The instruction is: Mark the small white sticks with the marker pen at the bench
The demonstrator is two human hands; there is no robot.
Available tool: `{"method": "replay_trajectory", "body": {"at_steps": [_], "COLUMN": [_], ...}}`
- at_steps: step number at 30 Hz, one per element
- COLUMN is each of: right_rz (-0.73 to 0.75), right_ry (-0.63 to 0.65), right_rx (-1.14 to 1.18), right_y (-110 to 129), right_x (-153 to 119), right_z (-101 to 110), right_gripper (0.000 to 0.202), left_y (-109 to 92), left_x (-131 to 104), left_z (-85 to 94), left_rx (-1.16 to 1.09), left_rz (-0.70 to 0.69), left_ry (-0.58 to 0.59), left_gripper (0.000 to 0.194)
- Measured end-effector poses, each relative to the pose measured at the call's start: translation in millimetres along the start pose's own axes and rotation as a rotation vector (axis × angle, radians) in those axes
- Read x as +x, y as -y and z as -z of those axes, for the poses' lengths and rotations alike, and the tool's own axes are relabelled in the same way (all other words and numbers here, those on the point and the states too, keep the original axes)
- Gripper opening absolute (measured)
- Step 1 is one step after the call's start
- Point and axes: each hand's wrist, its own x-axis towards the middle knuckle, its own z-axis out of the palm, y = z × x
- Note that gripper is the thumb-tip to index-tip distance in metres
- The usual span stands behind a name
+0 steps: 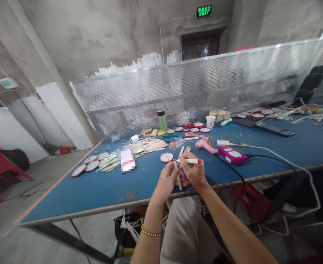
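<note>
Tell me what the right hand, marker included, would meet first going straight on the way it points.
Most likely the wooden stick in the left hand: the marker in the right hand ends right beside it, though whether they already touch is unclear.

wall (81, 33): grey, white patches | sign (204, 11): lit green, above dark doorway (200, 48) | screen (139, 91): perforated, behind blue table (90, 196) | floor (2, 234): grey | chair (4, 163): red, left

Wall (95, 33): I see one lit exit sign (204, 11) above a dark doorway (200, 47).
Table (92, 194): green bottle (162, 121), white cup (210, 121).
Floor (2, 234): red chair (3, 163).
</note>
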Motion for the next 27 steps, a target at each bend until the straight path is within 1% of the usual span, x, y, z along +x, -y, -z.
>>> {"method": "replay_trajectory", "body": {"at_steps": [4, 11, 27], "right_rz": [-0.001, -0.007, 0.016], "right_ry": [0.006, -0.032, 0.022], "right_rx": [-0.014, 0.013, 0.026], "right_y": [-0.8, -1.1, -3.2], "right_x": [-0.2, -1.8, -2.0], "right_z": [-0.4, 0.5, -2.7], "right_gripper": [0.023, 0.024, 0.021], "left_y": [0.1, 1.8, -1.0], "left_x": [0.0, 0.3, -0.3], "left_z": [0.5, 0.8, -1.4], "left_rx": [0.003, -0.006, 0.005], "left_rz": [0.002, -0.001, -0.019], "left_ry": [-0.003, 0.007, -0.012], "left_gripper": [0.036, 0.038, 0.039]}}
